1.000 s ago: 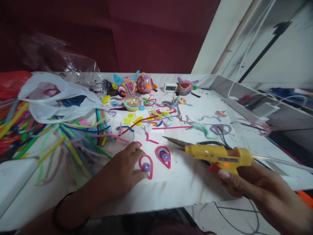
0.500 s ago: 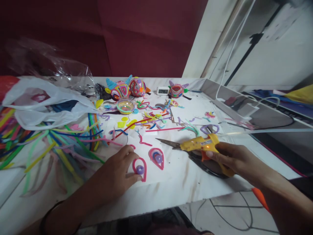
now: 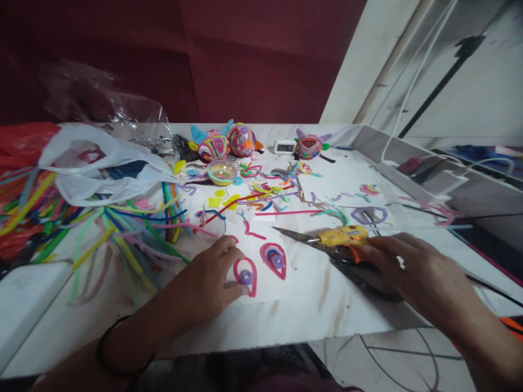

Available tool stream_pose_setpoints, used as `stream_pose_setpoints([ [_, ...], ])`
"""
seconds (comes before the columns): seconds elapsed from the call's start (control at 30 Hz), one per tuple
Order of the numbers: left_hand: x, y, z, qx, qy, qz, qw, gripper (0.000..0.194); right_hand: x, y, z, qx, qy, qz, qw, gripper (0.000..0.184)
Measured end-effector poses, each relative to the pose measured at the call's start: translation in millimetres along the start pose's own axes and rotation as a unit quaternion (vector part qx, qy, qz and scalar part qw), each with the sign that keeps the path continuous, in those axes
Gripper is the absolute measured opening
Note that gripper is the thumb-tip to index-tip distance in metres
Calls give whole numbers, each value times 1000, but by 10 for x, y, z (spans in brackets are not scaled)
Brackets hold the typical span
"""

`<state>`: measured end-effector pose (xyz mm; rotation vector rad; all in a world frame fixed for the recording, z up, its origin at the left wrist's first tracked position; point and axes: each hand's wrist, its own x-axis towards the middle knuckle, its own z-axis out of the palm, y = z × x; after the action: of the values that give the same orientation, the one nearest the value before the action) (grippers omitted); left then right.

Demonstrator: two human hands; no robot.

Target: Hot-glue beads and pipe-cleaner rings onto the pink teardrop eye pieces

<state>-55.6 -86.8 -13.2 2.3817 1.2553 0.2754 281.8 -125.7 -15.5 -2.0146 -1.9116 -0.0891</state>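
My left hand (image 3: pixel 212 277) rests on a white sheet (image 3: pixel 261 316), its thumb and fingers closed around the left edge of a pink pipe-cleaner teardrop (image 3: pixel 254 272). A purple coil (image 3: pixel 245 277) sits inside that outline. Right beside it lies a second pink teardrop (image 3: pixel 281 270) filled with blue, pale and purple coils. On the right, my right hand (image 3: pixel 412 272) grips a yellow hot glue gun (image 3: pixel 343 236) by its rear, near the orange trigger. Beneath the gun lie scissors (image 3: pixel 294 235), blades pointing left, the black handles partly hidden by my hand.
Bundled pipe cleaners (image 3: pixel 118 245) and a white plastic bag (image 3: pixel 81 185) cover the left. Behind are decorated balls (image 3: pixel 243 140), a small digital clock (image 3: pixel 285 146) and a clear bowl (image 3: pixel 222 172). Loose pipe-cleaner scraps (image 3: pixel 265 190) fill the middle. A cable tray (image 3: pixel 408 174) runs along the right.
The view has shifted, so the scene sits further right. My right hand has drawn back along the glue gun, and the gun lies lower over the scissors. My left hand keeps its hold.
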Motion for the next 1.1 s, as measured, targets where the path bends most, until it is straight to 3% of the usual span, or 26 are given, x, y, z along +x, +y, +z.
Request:
stream_pose_setpoints([
  [0.13, -5, 11, -6, -2, -1, 1, 1000, 16, -206, -292, -22, 2, 130, -101, 986, 24],
  [0.2, -5, 9, -4, -3, -4, 0, 1000, 16, -307, -538, 5, 94, 89, -185, 974, 19],
  [0.27, -5, 4, 0, -3, -6, -1, 1000, 18, -373, -791, 71, 162, 51, -289, 942, 28],
  [0.33, -7, -3, 5, -3, -5, 3, 1000, 18, -399, -1006, 160, 186, 11, -344, 920, 34],
  [0.57, -8, 13, -1, -2, -5, 6, 1000, 14, -336, -1327, 372, 116, -58, -353, 926, 45],
  [0.9, -2, -15, 17, -3, -20, 12, 1000, 15, -291, -1420, 502, 68, 42, -377, 923, 39],
  [1.1, -19, 20, 0, -2, -10, 6, 1000, 9, -307, -1440, 515, 41, 60, -380, 922, 40],
])
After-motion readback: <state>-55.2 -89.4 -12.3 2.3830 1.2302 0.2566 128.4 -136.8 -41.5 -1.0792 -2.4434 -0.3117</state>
